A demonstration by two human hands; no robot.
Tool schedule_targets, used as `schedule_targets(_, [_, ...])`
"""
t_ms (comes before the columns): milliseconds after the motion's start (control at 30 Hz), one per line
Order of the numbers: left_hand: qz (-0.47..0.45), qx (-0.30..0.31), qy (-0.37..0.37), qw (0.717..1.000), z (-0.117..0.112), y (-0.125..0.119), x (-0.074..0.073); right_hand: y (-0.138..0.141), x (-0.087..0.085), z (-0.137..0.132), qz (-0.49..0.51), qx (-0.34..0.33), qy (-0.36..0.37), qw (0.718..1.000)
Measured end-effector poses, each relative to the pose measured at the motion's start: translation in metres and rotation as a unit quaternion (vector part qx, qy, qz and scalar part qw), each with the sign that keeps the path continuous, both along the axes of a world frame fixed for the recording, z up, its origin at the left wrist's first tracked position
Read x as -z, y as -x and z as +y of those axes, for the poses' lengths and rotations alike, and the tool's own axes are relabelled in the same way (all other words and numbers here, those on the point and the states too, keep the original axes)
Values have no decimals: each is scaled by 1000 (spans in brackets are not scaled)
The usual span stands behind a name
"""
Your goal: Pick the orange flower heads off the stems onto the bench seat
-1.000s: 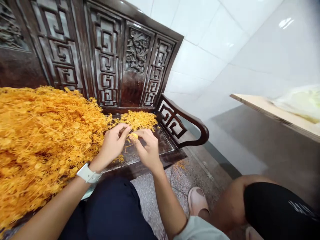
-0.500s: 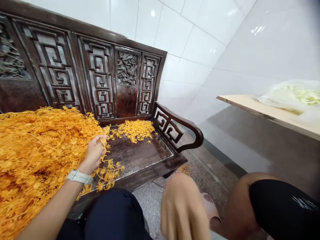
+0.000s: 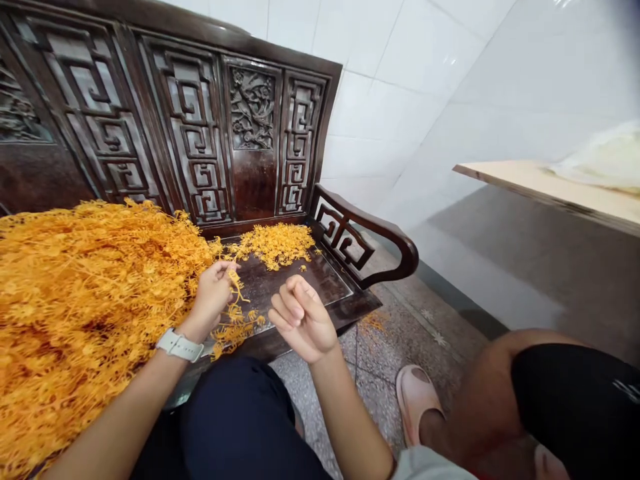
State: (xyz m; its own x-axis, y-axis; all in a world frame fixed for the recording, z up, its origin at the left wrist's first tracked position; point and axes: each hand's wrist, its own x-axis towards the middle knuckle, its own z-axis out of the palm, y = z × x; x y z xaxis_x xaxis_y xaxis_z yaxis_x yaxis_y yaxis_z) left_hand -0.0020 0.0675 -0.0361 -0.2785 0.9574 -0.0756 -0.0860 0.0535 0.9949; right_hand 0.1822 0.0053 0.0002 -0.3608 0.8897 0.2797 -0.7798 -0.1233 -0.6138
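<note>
My left hand [image 3: 216, 288], with a pale watch on the wrist, pinches a thin orange flower sprig [image 3: 237, 283] that hangs down from its fingers. It is at the right edge of a large heap of orange flower sprigs [image 3: 100, 280] on the dark wooden bench. More sprigs [image 3: 235, 330] lie below it by the seat's front edge. To its right, above the seat, my right hand [image 3: 304, 317] is closed with fingers curled in, and nothing shows in it. Behind both, a small pile of loose orange flower heads [image 3: 277, 243] lies on the seat.
The carved bench [image 3: 330, 280] has a curved armrest [image 3: 400, 250] at its right end. A wooden board [image 3: 525, 177] at right bears a clear plastic bag [image 3: 605, 160]. Orange bits [image 3: 373, 323] lie on the floor near a pink slipper [image 3: 417, 400].
My right hand has risen from low in front of my knees to above the seat, turning its curled fingers into view. My left hand, still with a sprig, appears slightly further right. The view has tilted downward.
</note>
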Motion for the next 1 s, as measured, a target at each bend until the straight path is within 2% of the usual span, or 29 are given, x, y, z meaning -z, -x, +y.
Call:
schedule_targets(133, [0,7,2,1000,-2,-6,-5,-5,17,8,-31,46,76,996])
schedule_targets(200, [-8,16,7,1000,-3,-8,-8,-5,25,10,-114,117,63,984])
schedule_targets(233, [-9,22,4,1000,-4,-10,-9,-4,27,11,-179,171,34,968])
schedule_targets(267, [-6,31,-5,1000,-6,-11,-10,-3,30,13,-255,229,-11,939])
schedule_targets(333, [13,58,-38,998,-9,-14,-13,-2,33,17,-405,331,-120,844])
schedule_targets(367, [27,77,-57,995,-10,-15,-15,-3,33,20,-463,357,-167,794])
schedule_targets(400, [39,99,-74,992,-12,-16,-17,-3,33,24,-505,364,-201,757])
schedule_targets(433, [47,121,-88,988,-13,-16,-18,-5,33,29,-532,357,-221,735])
schedule_targets(567, [79,180,-122,973,-15,-12,-22,-12,28,44,-576,286,-291,709])
schedule_targets(633, [158,190,-143,958,-15,-9,-20,-16,25,47,-561,296,-298,714])
schedule_targets(700, [262,185,-165,933,-16,-6,-18,-18,23,49,-503,328,-252,759])
schedule_targets(767, [310,186,-163,918,-16,-6,-17,-21,23,48,-420,347,-187,817])
schedule_targets(833, [288,226,-150,918,-17,-9,-20,-23,21,45,-329,359,-132,863])
schedule_targets(900, [235,281,-153,918,-20,-15,-26,-25,17,35,-253,366,-115,888])
schedule_targets(1000, [151,343,-168,912,-24,-28,-31,-33,8,4,-263,354,-184,878])
